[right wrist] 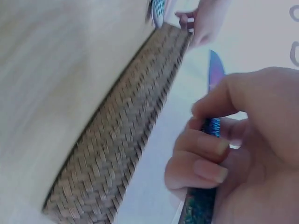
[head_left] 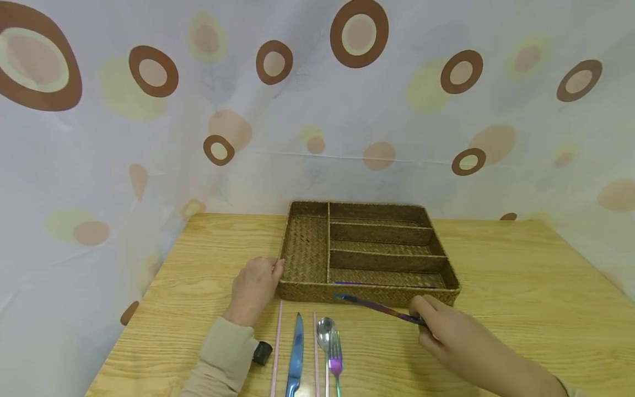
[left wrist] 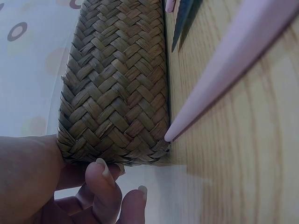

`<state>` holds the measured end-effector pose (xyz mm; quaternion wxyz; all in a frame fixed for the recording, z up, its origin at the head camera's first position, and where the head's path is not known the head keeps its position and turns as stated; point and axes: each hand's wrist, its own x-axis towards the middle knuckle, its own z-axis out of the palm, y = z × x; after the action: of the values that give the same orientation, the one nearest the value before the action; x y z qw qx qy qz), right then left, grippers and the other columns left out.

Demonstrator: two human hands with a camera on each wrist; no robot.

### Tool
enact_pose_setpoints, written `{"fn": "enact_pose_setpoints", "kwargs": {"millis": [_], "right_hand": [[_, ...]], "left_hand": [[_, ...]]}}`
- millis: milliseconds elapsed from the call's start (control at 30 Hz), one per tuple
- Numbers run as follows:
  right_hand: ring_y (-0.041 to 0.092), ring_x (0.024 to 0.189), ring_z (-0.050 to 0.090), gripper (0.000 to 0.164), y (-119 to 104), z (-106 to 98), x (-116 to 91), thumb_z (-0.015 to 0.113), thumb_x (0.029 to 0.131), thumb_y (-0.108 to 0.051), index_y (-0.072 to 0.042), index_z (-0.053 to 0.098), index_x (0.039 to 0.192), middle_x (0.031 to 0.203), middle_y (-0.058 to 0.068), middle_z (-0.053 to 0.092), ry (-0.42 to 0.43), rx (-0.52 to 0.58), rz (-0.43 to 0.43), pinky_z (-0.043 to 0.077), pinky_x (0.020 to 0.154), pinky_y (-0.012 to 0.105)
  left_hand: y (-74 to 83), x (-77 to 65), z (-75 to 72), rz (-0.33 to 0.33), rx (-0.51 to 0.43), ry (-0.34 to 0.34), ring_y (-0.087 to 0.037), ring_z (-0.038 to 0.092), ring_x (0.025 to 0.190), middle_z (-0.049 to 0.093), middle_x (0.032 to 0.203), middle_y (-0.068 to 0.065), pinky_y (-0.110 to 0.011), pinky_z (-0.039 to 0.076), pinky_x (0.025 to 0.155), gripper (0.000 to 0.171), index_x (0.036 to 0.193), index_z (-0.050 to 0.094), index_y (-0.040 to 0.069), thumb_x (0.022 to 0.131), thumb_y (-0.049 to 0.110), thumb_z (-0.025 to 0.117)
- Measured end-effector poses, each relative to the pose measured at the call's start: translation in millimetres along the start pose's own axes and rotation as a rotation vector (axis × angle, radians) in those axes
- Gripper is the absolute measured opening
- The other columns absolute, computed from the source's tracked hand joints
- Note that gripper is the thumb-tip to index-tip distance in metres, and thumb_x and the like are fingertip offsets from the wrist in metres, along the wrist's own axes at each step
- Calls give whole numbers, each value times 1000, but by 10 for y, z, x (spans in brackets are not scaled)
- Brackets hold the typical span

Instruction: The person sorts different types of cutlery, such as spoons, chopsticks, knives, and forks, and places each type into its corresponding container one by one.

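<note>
A woven cutlery tray [head_left: 303,248] lies on the table, divided into one upright compartment at left and several crosswise ones. My left hand [head_left: 256,289] grips its left side near the front corner; in the left wrist view the curled fingers [left wrist: 105,186] are at the tray's end. In my right hand [head_left: 448,333] is an iridescent table knife [head_left: 377,306], held by its dark handle, blade pointing left before the tray's front wall. The right wrist view shows the knife's textured handle [right wrist: 201,205] inside the curled fingers. A thin purple-blue piece [head_left: 367,284] shows in the front compartment, mostly hidden by the wall.
Before the tray lie a pink chopstick [head_left: 276,353], a blue knife [head_left: 296,353], another pink chopstick [head_left: 316,353], a silver spoon [head_left: 324,333] and an iridescent fork [head_left: 335,358]. A patterned cloth [head_left: 347,110] hangs behind the wooden table [head_left: 511,286].
</note>
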<state>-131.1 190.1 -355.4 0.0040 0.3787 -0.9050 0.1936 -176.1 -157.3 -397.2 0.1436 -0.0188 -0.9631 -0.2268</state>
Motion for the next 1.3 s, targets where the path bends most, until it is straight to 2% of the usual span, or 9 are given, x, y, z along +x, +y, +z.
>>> {"fn": "enact_pose_setpoints", "kwargs": {"millis": [133, 233, 367, 533, 700, 933, 1067, 1200, 1300], "right_hand": [[1, 60, 42, 16, 77, -91, 118, 55, 89, -8, -19, 49, 99, 87, -7, 51, 59, -14, 32, 39, 49, 22], [2, 56, 41, 18, 168, -135, 202, 57, 89, -10, -17, 51, 104, 89, -5, 58, 51, 0, 75, 39, 48, 24], [5, 47, 35, 17, 303, -143, 315, 55, 90, -9, -15, 53, 106, 82, -3, 58, 53, 51, 106, 36, 45, 25], [5, 58, 44, 14, 467, -115, 449, 56, 90, -10, -15, 56, 103, 92, -1, 61, 101, 34, 64, 39, 52, 27], [7, 60, 46, 7, 621, -82, 539, 53, 92, -12, -14, 58, 96, 82, -6, 59, 111, 24, 57, 40, 54, 28], [7, 57, 44, 15, 733, -40, 596, 48, 97, -20, -18, 60, 87, 71, -9, 54, 72, 16, 73, 40, 54, 29], [9, 48, 38, 22, 792, 24, 624, 45, 98, -22, -18, 55, 79, 61, -5, 47, -1, 63, 101, 38, 48, 28], [9, 47, 36, 23, 848, 92, 620, 42, 99, -22, -11, 61, 94, 61, -5, 47, -74, 75, 147, 40, 53, 29], [9, 48, 34, 27, 860, 124, 619, 39, 100, -26, -11, 62, 96, 61, -5, 46, -90, 66, 171, 40, 60, 31]], "left_hand": [[-7, 3, 0, 6, 0, 9, -10, 34, 38, 41, 47, -2, -22, 27, 33, 40, 57, 50, 13, 95, 23, 50], [-18, 6, 9, 16, 1, 18, -10, 33, 37, 39, 46, -1, -21, 27, 33, 41, 55, 49, 14, 95, 22, 51], [-24, 10, 17, 21, 3, 23, -9, 33, 36, 38, 45, 0, -21, 26, 33, 42, 55, 48, 14, 95, 23, 51], [-18, 15, 14, 12, 9, 17, -9, 33, 37, 39, 45, -1, -21, 26, 33, 38, 59, 54, 13, 95, 24, 51], [-7, 11, 8, 15, 16, 20, -10, 34, 37, 41, 46, -1, -22, 27, 32, 38, 59, 54, 13, 95, 24, 51], [-14, 12, 8, 26, 10, 33, -10, 33, 37, 39, 45, -1, -22, 26, 33, 39, 58, 53, 13, 95, 23, 51], [-14, 7, 7, 25, 4, 29, -10, 33, 37, 39, 45, -1, -22, 26, 33, 38, 59, 54, 13, 95, 23, 51], [-9, 1, 5, 38, 3, 32, -9, 32, 36, 37, 44, 0, -21, 26, 33, 38, 58, 53, 13, 95, 23, 51], [-15, -6, 9, 54, 2, 45, -9, 30, 35, 36, 43, 0, -21, 25, 32, 40, 56, 51, 13, 95, 22, 51]]}}
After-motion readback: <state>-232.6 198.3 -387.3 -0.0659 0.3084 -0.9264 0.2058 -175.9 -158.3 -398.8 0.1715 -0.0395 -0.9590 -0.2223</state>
